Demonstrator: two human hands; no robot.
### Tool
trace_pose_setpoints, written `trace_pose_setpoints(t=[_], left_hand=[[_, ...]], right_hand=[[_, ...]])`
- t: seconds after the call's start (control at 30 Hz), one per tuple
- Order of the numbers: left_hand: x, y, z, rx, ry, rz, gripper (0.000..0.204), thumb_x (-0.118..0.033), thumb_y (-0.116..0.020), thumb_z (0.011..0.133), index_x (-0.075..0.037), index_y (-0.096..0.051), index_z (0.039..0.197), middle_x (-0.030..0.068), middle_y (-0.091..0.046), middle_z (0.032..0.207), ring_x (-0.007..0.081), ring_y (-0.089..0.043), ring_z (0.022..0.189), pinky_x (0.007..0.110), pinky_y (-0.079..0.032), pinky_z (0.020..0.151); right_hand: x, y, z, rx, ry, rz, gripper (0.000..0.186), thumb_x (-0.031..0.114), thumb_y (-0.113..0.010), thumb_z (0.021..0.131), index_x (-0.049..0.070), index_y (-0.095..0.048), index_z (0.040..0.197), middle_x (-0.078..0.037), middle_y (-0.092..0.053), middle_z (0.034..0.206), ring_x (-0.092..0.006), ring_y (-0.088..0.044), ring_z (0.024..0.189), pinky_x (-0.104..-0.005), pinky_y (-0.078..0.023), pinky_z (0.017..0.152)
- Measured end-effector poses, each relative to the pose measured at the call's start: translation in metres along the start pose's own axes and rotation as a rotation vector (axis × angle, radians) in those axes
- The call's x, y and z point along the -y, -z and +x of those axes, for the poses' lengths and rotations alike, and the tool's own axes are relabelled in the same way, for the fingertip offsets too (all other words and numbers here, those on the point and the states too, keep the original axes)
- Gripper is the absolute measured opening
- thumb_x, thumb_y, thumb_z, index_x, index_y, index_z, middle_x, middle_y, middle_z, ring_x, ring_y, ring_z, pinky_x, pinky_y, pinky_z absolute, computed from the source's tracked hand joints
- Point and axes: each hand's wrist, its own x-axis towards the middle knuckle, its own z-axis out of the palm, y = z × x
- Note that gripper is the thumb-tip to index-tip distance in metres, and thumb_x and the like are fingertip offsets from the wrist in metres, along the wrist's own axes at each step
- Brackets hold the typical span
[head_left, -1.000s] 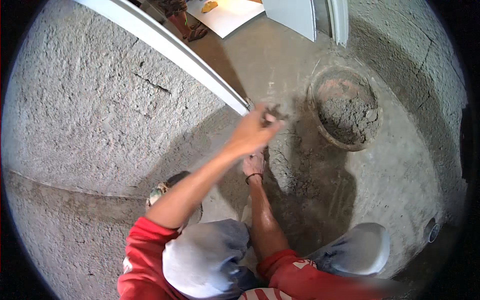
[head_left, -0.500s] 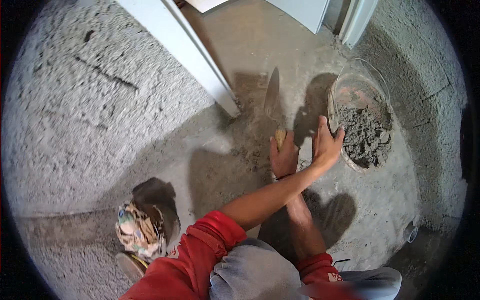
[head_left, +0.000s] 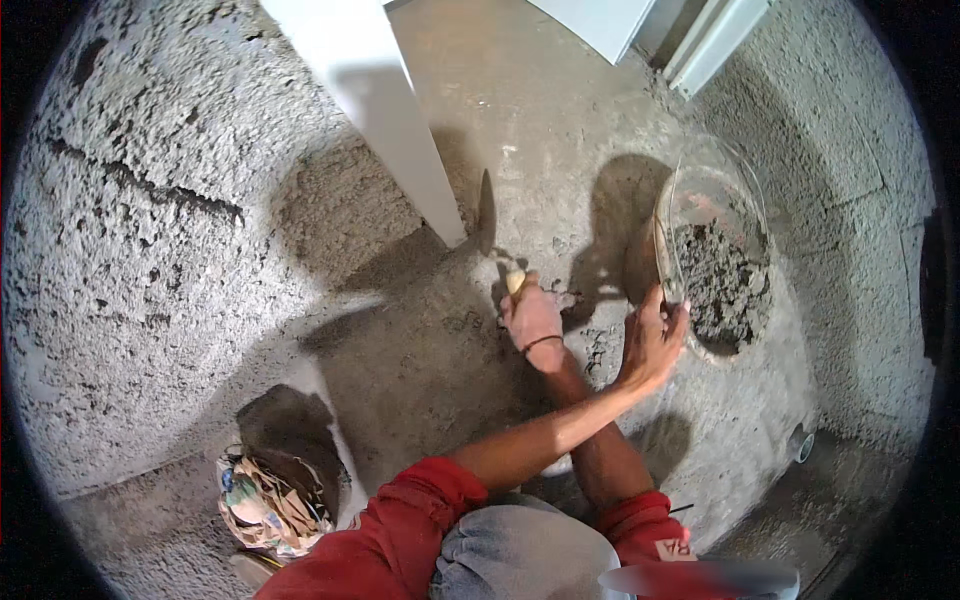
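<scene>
**Arms crossed at the mortar pan**

Nearest to me, at my left knee, a sack (head_left: 268, 500) stuffed with crumpled paper scraps is sitting on the floor (head_left: 420, 360); it is packed to the top and well apart from both my hands.

A little farther out my forearms are crossing; my left arm is reaching over to the right, and my left hand (head_left: 650, 345) is closing its fingers on the near rim of the round pan (head_left: 700, 190); my right hand (head_left: 533, 318) is lying left of it, curled shut around the pale handle of the trowel (head_left: 490, 225), whose dark blade is pointing away from me toward the foot of the white post (head_left: 385, 120).

The pan is sitting far right, tilted with its mouth toward me; grey, lumpy mortar (head_left: 722, 285) is filling its lower half, and the upper part of the bowl is only smeared.

What I am judging as risky: I am holding the pan by one edge only, so the weight of the mortar could be tipping it and spilling the mix onto the floor; with my arms crossed, the trowel could be catching my left forearm; the blade tip is lying close to the post and could be scraping it.
</scene>
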Motion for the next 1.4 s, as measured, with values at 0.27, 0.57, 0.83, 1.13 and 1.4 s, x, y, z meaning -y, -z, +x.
trace_pose_setpoints(t=[0.27,0.57,0.83,1.13,1.4], left_hand=[[0.008,0.013,0.006,-0.022,-0.174,-0.103,0.019,-0.016,-0.057,0.089,0.0,-0.055,0.1,0.0089,-0.061,0.069,0.0173,-0.058,0.058,0.033,-0.048,0.055],[0.007,0.022,0.008,0.016,-0.186,-0.062,0.018,-0.015,-0.059,0.089,0.002,-0.055,0.094,0.0091,-0.061,0.068,0.0154,-0.061,0.06,0.032,-0.049,0.048],[0.004,0.031,0.004,0.069,-0.091,0.02,0.023,-0.018,-0.058,0.091,0.0,-0.052,0.104,0.0055,-0.059,0.078,0.0126,-0.059,0.068,0.029,-0.057,0.054],[0.01,0.026,0.007,0.07,-0.15,0.127,0.024,-0.018,-0.059,0.091,-0.001,-0.055,0.107,0.0069,-0.063,0.08,0.0119,-0.06,0.064,0.027,-0.052,0.05],[-0.001,0.028,0.005,0.093,-0.121,-0.015,0.02,-0.017,-0.059,0.091,-0.001,-0.056,0.103,0.0024,-0.06,0.079,0.0078,-0.055,0.065,0.026,-0.051,0.053]], right_hand=[[0.009,-0.015,-0.021,-0.047,0.019,0.075,0.034,0.023,-0.058,0.085,-0.002,-0.042,0.102,-0.025,-0.061,0.077,-0.044,-0.061,0.073,-0.046,-0.048,0.062],[0.031,-0.033,-0.042,-0.016,-0.1,0.158,0.037,0.025,-0.058,0.086,-0.002,-0.043,0.105,-0.024,-0.06,0.074,-0.0436,-0.061,0.074,-0.0429,-0.049,0.063],[0.033,-0.045,-0.089,0.06,-0.152,0.471,0.037,0.025,-0.059,0.087,-0.001,-0.045,0.108,-0.022,-0.06,0.079,-0.0375,-0.061,0.076,-0.0438,-0.048,0.065],[0.034,-0.049,-0.118,0.113,-0.168,0.482,0.046,0.034,-0.058,0.086,-0.004,-0.045,0.111,-0.03,-0.057,0.106,-0.0467,-0.054,0.1,-0.051,-0.042,0.08],[0.012,-0.032,-0.127,0.231,-0.358,0.344,0.055,0.041,-0.062,0.083,0.003,-0.038,0.115,-0.031,-0.055,0.101,-0.049,-0.053,0.097,-0.0543,-0.04,0.078]])
